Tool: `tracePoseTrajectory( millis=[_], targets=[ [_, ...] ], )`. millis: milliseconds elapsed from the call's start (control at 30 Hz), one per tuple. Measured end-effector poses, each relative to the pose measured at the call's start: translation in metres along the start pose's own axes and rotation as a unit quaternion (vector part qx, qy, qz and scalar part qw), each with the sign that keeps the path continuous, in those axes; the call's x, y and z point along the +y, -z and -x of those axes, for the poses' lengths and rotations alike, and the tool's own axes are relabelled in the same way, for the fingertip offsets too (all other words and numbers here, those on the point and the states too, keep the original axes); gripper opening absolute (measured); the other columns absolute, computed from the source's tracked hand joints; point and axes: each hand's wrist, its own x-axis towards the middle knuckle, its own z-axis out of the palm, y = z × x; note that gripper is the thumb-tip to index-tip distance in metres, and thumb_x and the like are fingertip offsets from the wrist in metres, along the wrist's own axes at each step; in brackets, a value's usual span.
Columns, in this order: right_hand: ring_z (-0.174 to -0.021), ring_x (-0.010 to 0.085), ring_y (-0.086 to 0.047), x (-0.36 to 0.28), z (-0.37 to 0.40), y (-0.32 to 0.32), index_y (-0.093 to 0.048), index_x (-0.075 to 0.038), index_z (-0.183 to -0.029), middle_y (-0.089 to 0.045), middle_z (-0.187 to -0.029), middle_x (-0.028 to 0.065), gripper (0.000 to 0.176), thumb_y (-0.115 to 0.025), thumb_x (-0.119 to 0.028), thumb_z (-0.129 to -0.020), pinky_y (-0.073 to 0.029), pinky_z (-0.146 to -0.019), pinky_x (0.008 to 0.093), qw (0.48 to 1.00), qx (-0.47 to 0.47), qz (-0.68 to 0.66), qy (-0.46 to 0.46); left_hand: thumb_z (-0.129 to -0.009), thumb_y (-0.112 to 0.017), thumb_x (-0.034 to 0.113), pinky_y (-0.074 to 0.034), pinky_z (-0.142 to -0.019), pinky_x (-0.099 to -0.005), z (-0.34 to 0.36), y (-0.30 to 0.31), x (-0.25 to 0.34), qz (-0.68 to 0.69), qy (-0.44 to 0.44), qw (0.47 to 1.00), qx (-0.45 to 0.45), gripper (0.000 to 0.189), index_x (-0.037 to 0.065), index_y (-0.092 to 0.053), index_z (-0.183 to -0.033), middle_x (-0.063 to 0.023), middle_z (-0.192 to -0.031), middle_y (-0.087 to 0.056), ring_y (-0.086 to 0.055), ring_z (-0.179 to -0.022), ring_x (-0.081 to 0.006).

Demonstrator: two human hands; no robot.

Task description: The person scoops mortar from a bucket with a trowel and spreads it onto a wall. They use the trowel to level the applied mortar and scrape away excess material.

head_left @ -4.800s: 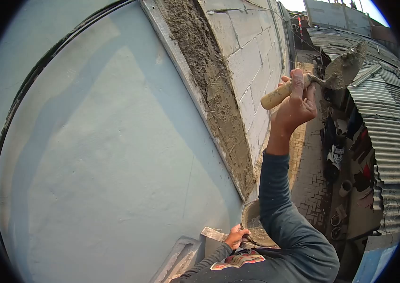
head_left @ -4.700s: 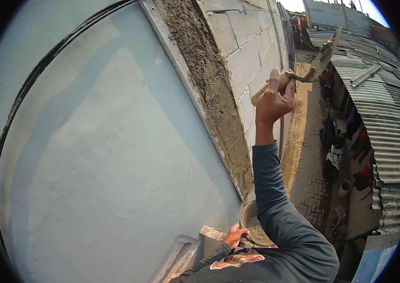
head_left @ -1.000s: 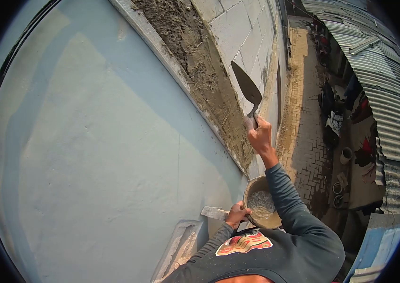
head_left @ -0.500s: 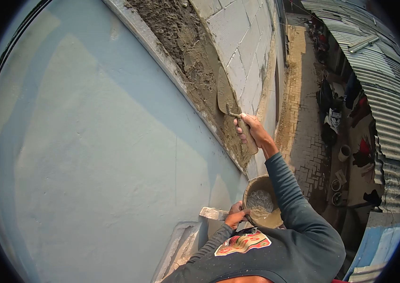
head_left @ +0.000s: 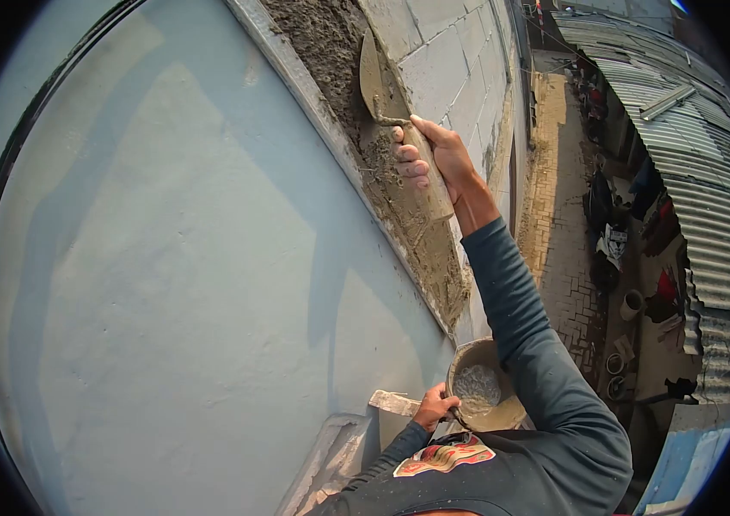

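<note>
1. Two hands show, both the person's own, and they are well apart: one raised against the wall, the other low by the chest.
2. The right hand (head_left: pixel 438 159) is clamped round the wooden handle (head_left: pixel 435 196) of one trowel (head_left: pixel 374 86), fingers curled over it and thumb on top.
3. The trowel's blade points up and away from the right hand. It lies flat against the one strip of rough mortar (head_left: pixel 399 202) that runs down the wall, just above the fingertips.
4. The mortar strip passes under the right hand and goes on below the wrist, down towards the left hand.
5. The left hand (head_left: pixel 434 406) is closed on the near rim of one round bowl (head_left: pixel 503 414), held just beside the right elbow.
6. In the bowl lies one heap of wet grey mix (head_left: pixel 477 384), right beside the left hand's knuckles.
7. Two wall faces meet at the strip. One is the smooth pale blue wall (head_left: pixel 193 284) on the left of both hands, and the other is the bare block wall (head_left: pixel 455 64) on the right of the raised hand.
8. One pale ledge end (head_left: pixel 392 402) sticks out just left of the left hand.
9. Far below and to the right of both arms lie one brick-paved alley (head_left: pixel 564 258) and one corrugated metal roof (head_left: pixel 709 215).
</note>
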Motion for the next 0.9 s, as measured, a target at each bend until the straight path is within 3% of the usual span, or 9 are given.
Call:
tracePoseTrajectory(
  millis=[167, 300, 467, 533, 567, 633, 700, 767, 900],
  targets=[
    [-0.048, 0.0056, -0.045, -0.042, 0.003, -0.039, -0.054, -0.005, -0.095, -0.05, -0.067, -0.0019, 0.032, -0.038, -0.033, -0.101, -0.04, -0.04, 0.0229, 0.991, -0.062, 0.111, -0.03, -0.075, -0.067, 0.005, -0.053, -0.053, -0.0271, -0.004, -0.002, 0.006, -0.02, 0.014, 1.0, 0.016, 0.023, 0.0, -0.061, -0.097, -0.0043, -0.08, -0.062, -0.06, -0.065, -0.0122],
    [-0.058, 0.0092, -0.056, -0.037, 0.087, -0.041, -0.058, 0.004, -0.107, -0.057, -0.073, 0.0042, 0.036, -0.049, -0.03, -0.098, -0.046, -0.048, 0.0239, 0.935, 0.054, 0.34, 0.09, -0.075, -0.068, 0.004, -0.053, -0.057, -0.0275, -0.002, 0.0, 0.006, 0.007, 0.006, 1.0, 0.015, 0.022, 0.001, -0.061, -0.095, -0.0043, -0.079, -0.063, -0.06, -0.067, -0.0121],
    [-0.062, 0.0164, -0.058, -0.048, 0.215, -0.013, -0.061, 0.006, -0.11, -0.06, -0.075, 0.0091, 0.038, -0.059, -0.027, -0.09, -0.05, -0.061, 0.0287, 0.825, 0.092, 0.551, -0.086, -0.075, -0.066, 0.0, -0.051, -0.065, -0.0258, -0.005, -0.001, 0.008, 0.098, -0.055, 0.993, 0.031, 0.022, 0.001, -0.06, -0.096, -0.0042, -0.083, -0.064, -0.06, -0.069, -0.0111],
    [-0.068, 0.0236, -0.064, -0.046, 0.246, -0.026, -0.063, 0.006, -0.101, -0.063, -0.078, 0.0175, 0.032, -0.063, -0.021, -0.083, -0.052, -0.066, 0.0335, 0.574, 0.119, 0.738, -0.335, -0.075, -0.064, -0.002, -0.052, -0.068, -0.0255, 0.008, -0.012, 0.04, 0.142, -0.02, 0.989, 0.027, 0.025, 0.0, -0.058, -0.099, -0.0056, -0.087, -0.064, -0.061, -0.075, -0.0122],
    [-0.068, 0.0236, -0.064, -0.032, 0.262, -0.014, -0.063, 0.006, -0.101, -0.063, -0.078, 0.0175, 0.032, -0.063, -0.021, -0.083, -0.052, -0.066, 0.0335, 0.575, 0.124, 0.719, -0.37, -0.077, -0.062, -0.003, -0.059, -0.062, -0.0275, 0.015, -0.02, 0.057, 0.137, -0.057, 0.989, 0.016, 0.031, -0.001, -0.054, -0.107, -0.0092, -0.093, -0.064, -0.066, -0.078, -0.0153],
    [-0.074, 0.0303, -0.068, 0.0, 0.288, 0.027, -0.064, 0.006, -0.087, -0.065, -0.083, 0.023, 0.023, -0.064, -0.015, -0.078, -0.053, -0.068, 0.0389, 0.413, 0.002, 0.829, -0.376, -0.076, -0.061, -0.003, -0.059, -0.062, -0.0278, -0.011, -0.015, 0.032, 0.104, -0.092, 0.99, 0.013, 0.027, -0.001, -0.055, -0.102, -0.0095, -0.092, -0.064, -0.065, -0.077, -0.0155],
    [-0.076, 0.0327, -0.069, 0.036, 0.286, 0.036, -0.065, 0.004, -0.078, -0.067, -0.082, 0.0225, 0.015, -0.061, -0.011, -0.078, -0.055, -0.064, 0.043, 0.323, -0.013, 0.838, -0.439, -0.075, -0.062, -0.003, -0.058, -0.061, -0.0273, -0.017, -0.02, 0.043, 0.077, -0.089, 0.993, 0.003, 0.024, -0.001, -0.056, -0.098, -0.0087, -0.091, -0.064, -0.064, -0.077, -0.0144],
    [-0.07, 0.0337, -0.07, 0.076, 0.295, 0.07, -0.068, 0.001, -0.074, -0.068, -0.076, 0.0195, 0.015, -0.062, -0.012, -0.078, -0.055, -0.058, 0.0436, 0.273, 0.018, 0.893, -0.357, -0.072, -0.063, -0.002, -0.053, -0.06, -0.026, -0.028, -0.026, 0.049, -0.133, -0.232, 0.963, 0.041, 0.017, 0.001, -0.057, -0.088, -0.0046, -0.084, -0.062, -0.059, -0.074, -0.0115],
    [-0.076, 0.0339, -0.071, 0.103, 0.293, 0.097, -0.071, -0.001, -0.08, -0.07, -0.082, 0.0198, 0.015, -0.062, -0.013, -0.077, -0.056, -0.059, 0.0423, 0.298, -0.011, 0.864, -0.406, -0.069, -0.065, 0.007, -0.039, -0.057, -0.0286, -0.025, -0.047, 0.071, -0.175, -0.236, 0.952, 0.091, 0.02, 0.002, -0.046, -0.072, -0.001, -0.065, -0.045, -0.041, -0.062, -0.0112]
  ],
)
